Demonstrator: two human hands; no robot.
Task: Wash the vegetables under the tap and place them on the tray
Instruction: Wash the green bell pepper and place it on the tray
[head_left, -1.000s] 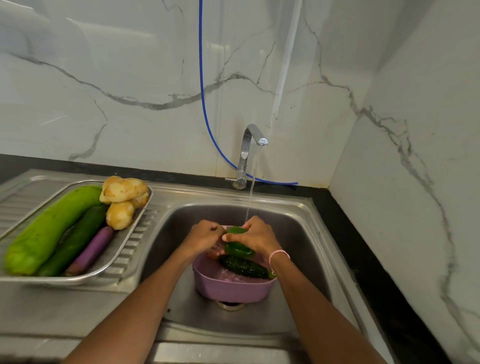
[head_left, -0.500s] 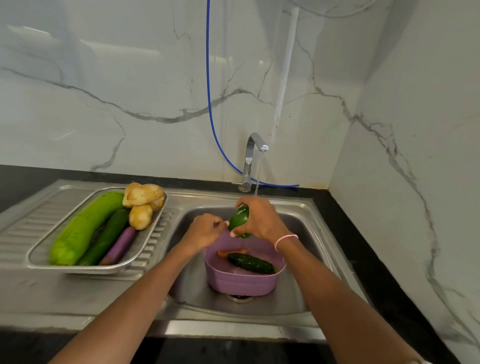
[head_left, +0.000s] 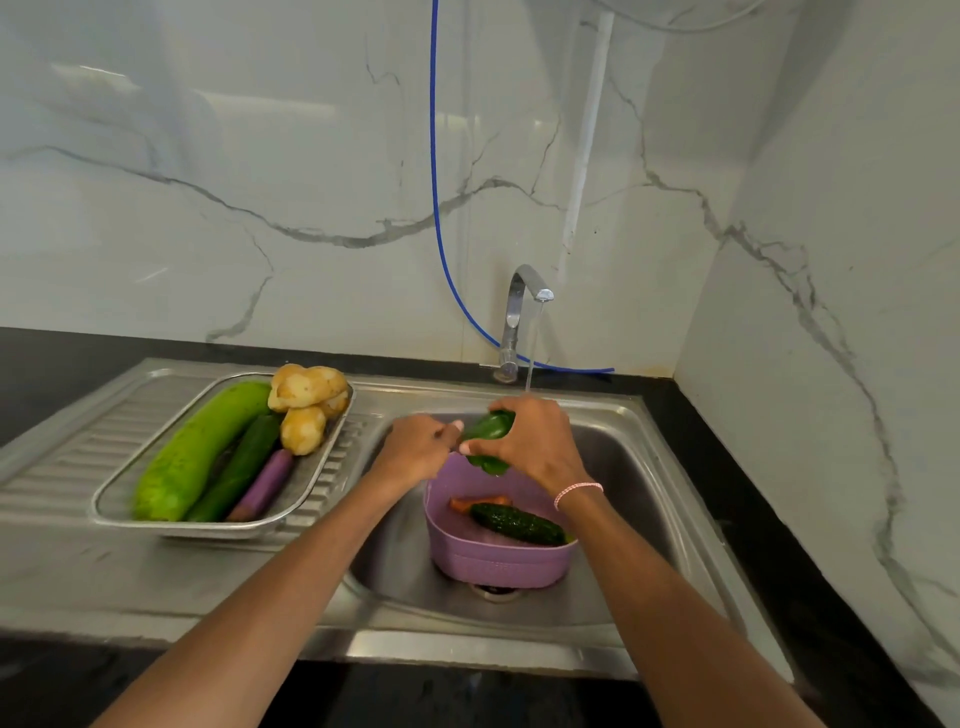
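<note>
**Rinsing the green pepper (head_left: 488, 434)**

Your right hand (head_left: 537, 441) wraps the green pepper from above, under the tap (head_left: 519, 306) at the sink's (head_left: 628, 467) 12 o'clock. Your left hand (head_left: 415, 452) pinches its 9 o'clock end. Below, the purple basket (head_left: 498, 564) holds a cucumber (head_left: 519, 525) and carrot (head_left: 478, 502). The tray (head_left: 208, 529) lies at the sink's 9 o'clock.

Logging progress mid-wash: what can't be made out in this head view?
Head view:
- Green pepper: mostly covered by the right hand; its full shape is hidden.
- Left hand: its fingertips are curled out of sight, so its grip on the pepper is unclear.
- Carrot: largely hidden behind the cucumber in the purple basket.
- Drain: nearly all covered by the basket.
</note>
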